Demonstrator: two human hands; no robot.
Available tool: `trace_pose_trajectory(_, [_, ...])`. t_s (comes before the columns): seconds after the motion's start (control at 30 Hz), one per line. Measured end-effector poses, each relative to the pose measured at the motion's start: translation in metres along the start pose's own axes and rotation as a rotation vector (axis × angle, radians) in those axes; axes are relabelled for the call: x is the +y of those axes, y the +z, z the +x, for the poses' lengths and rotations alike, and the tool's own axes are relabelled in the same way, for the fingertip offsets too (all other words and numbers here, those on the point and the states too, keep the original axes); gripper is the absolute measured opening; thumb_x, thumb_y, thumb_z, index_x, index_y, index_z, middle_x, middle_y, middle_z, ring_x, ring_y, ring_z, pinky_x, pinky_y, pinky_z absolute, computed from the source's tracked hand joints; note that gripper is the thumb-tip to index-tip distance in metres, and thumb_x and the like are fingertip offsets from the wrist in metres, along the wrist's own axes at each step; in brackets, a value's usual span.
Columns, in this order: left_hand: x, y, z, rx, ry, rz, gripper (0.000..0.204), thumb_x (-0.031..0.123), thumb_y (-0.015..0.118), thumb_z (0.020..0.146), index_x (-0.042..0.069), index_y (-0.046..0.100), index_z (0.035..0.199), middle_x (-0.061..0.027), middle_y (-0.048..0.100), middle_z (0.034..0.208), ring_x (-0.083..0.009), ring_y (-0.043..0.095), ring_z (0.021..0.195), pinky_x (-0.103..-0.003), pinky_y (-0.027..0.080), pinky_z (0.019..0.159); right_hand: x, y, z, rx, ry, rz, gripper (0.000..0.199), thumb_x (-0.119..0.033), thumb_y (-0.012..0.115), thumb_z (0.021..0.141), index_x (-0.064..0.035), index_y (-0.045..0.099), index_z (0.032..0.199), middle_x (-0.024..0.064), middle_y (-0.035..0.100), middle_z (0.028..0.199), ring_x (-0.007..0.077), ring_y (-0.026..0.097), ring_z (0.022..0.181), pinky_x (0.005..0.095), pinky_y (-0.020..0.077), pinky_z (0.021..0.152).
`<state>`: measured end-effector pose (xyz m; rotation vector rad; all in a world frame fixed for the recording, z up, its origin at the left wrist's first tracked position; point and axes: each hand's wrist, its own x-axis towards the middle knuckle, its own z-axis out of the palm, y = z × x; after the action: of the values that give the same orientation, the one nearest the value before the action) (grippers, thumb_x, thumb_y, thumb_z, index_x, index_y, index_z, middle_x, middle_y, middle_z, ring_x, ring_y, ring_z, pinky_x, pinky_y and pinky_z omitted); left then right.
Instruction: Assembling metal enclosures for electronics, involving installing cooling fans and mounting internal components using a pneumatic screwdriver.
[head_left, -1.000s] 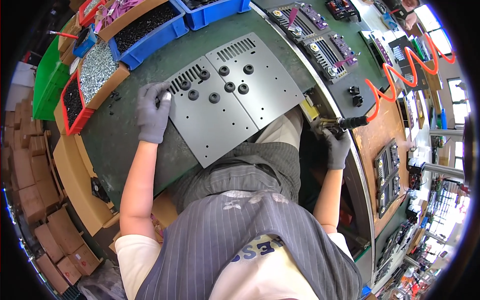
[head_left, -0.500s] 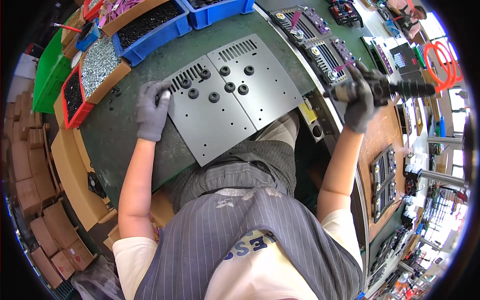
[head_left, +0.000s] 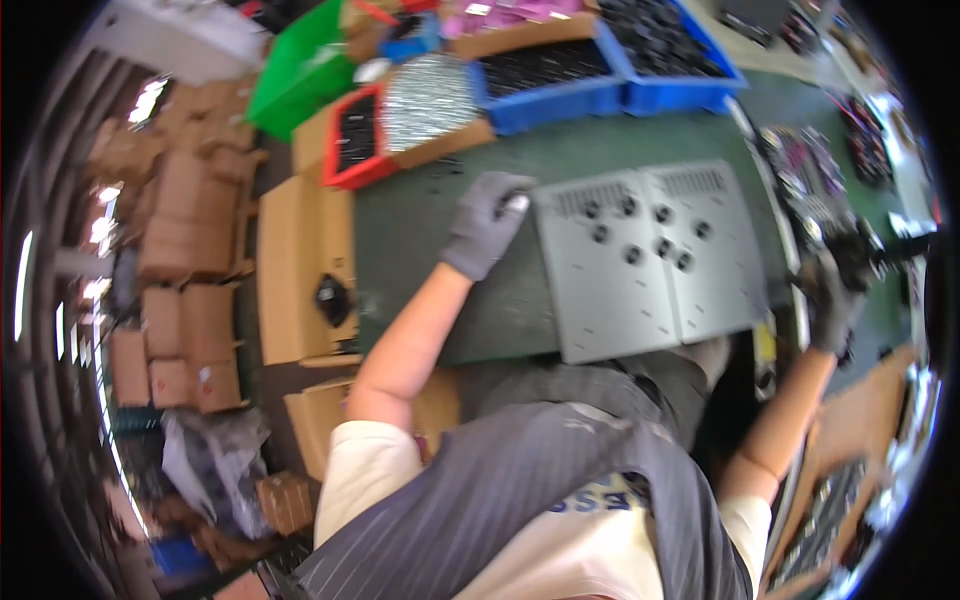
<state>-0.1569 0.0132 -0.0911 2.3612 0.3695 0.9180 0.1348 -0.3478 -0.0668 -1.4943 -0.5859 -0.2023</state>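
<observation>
Two grey metal plates [head_left: 607, 300] with slots and small holes lie side by side on the green bench. Several black round rubber feet [head_left: 633, 255] stand on their upper halves. My left hand [head_left: 485, 228], in a grey glove with a bare thumb tip, is beside the upper left corner of the plates. Its fingers are curled in, and what they hold, if anything, is hidden. At the right, my gloved right hand [head_left: 832, 305] is wrapped round a black power screwdriver [head_left: 856, 256], blurred by motion, off the right edge of the plates.
Along the bench's far side stand a red bin [head_left: 357, 140] of black parts, a carton of silver screws [head_left: 432, 100] and blue bins [head_left: 555, 104] of black parts. Assembled units [head_left: 800, 165] lie on the right. Cardboard boxes [head_left: 187, 215] are stacked at the left.
The view has swung left, so the bench and plates sit further right. My left hand has drawn slightly off the plate edge; the screwdriver stays in my right hand.
</observation>
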Motion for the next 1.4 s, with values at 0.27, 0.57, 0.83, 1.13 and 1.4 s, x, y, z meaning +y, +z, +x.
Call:
trace_pose_trajectory(0.27, [-0.072,-0.118,0.052,0.086,-0.283,0.390,0.024,0.020,0.059,0.084,0.012,0.065,0.105,-0.0122,0.065,0.098,-0.0261,0.063,0.085,-0.034,0.050,0.078,0.040,0.017,-0.013,-0.122,0.075,0.265,0.040,0.004,0.057,0.077,-0.0024,0.046,0.115,0.0056,0.052,0.094,0.0148,0.053,0.081,0.0302,0.0462,0.072])
trace_pose_trajectory(0.57, [-0.123,-0.105,0.114,-0.369,-0.526,0.770,0.059,0.053,0.049,0.086,0.021,0.042,0.135,-0.0196,0.037,0.137,-0.0342,0.048,0.119,-0.041,0.041,0.098,0.025,0.033,-0.014,0.019,0.172,0.239,0.042,0.001,0.057,0.079,0.0006,0.047,0.120,0.0072,0.056,0.093,0.0168,0.056,0.077,0.0286,0.0467,0.069])
trace_pose_trajectory(0.83, [-0.131,-0.104,0.130,-0.411,-0.539,0.708,0.048,0.034,0.055,0.081,0.014,0.052,0.124,-0.0205,0.050,0.127,-0.0328,0.052,0.114,-0.039,0.042,0.096,0.020,0.033,-0.017,0.058,0.132,0.159,0.041,-0.002,0.059,0.079,0.0003,0.046,0.118,0.0075,0.056,0.093,0.0160,0.057,0.077,0.0280,0.0464,0.069])
trace_pose_trajectory(1.13, [-0.156,-0.126,0.147,0.110,-1.115,-0.743,0.017,0.012,0.051,0.086,0.006,0.051,0.102,-0.0084,0.054,0.077,-0.0204,0.058,0.063,-0.031,0.054,0.052,0.024,0.028,-0.015,0.140,0.141,0.191,0.038,-0.002,0.060,0.077,-0.0004,0.048,0.114,0.0089,0.057,0.090,0.0171,0.058,0.077,0.0283,0.0480,0.070])
trace_pose_trajectory(1.4, [-0.223,-0.147,0.140,0.117,-1.162,-1.219,0.010,0.012,0.050,0.089,0.005,0.050,0.095,-0.0089,0.055,0.084,-0.0118,0.053,0.066,-0.017,0.041,0.043,0.025,0.025,-0.016,0.113,0.128,0.249,0.039,-0.002,0.059,0.078,-0.0005,0.047,0.115,0.0089,0.056,0.092,0.0174,0.058,0.078,0.0290,0.0480,0.072])
